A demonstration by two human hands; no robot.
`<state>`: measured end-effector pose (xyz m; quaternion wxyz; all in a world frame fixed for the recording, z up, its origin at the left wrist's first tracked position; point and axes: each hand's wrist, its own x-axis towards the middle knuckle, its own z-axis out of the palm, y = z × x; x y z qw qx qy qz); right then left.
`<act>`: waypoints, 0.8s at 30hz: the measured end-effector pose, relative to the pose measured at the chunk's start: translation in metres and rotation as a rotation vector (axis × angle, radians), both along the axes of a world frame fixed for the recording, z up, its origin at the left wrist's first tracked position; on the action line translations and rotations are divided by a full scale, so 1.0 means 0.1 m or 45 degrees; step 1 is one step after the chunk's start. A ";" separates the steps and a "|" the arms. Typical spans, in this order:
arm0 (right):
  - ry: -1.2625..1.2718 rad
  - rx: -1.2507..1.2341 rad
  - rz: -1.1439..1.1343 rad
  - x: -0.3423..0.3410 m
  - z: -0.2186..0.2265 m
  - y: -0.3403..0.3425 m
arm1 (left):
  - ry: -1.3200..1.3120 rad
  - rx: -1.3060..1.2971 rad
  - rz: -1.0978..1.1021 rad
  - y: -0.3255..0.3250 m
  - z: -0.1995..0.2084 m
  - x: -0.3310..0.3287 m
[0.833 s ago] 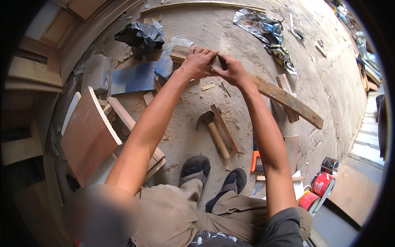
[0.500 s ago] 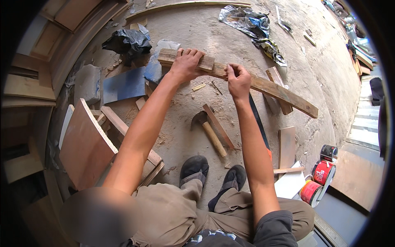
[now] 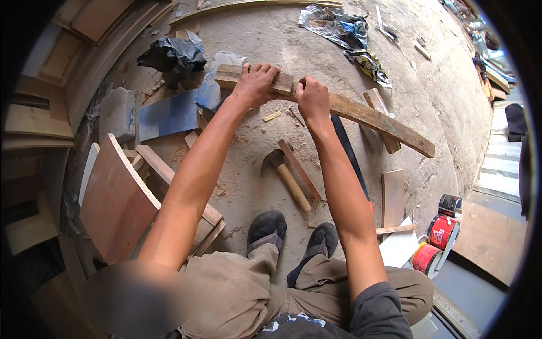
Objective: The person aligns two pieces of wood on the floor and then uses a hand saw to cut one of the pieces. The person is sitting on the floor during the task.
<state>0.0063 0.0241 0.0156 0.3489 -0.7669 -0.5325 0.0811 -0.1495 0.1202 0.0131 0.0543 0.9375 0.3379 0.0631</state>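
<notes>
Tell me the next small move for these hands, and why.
I'd firm up the left hand on the short wooden block: it appears to lie loose on the long plank, and the right hand sits curled at its end, where a nudge might shift it.

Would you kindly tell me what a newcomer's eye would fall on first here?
Probably the left hand, curled over a short brown wooden block at upper centre, and the right hand, curled at the long brown wooden beam running rightward. Next, perhaps, the wooden-handled hammer on the grey floor at centre, and the red and black cylinders at lower right.
</notes>
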 end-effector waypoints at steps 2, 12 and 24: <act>-0.141 0.000 0.020 -0.01 -0.06 0.03 | -0.010 0.004 0.007 -0.01 0.00 0.01; -0.177 -0.013 0.060 -0.05 -0.14 0.06 | -0.041 -0.011 0.031 -0.03 0.02 0.00; -0.278 -0.771 0.975 -0.09 0.04 -0.45 | 0.005 -0.027 0.015 -0.01 -0.03 -0.03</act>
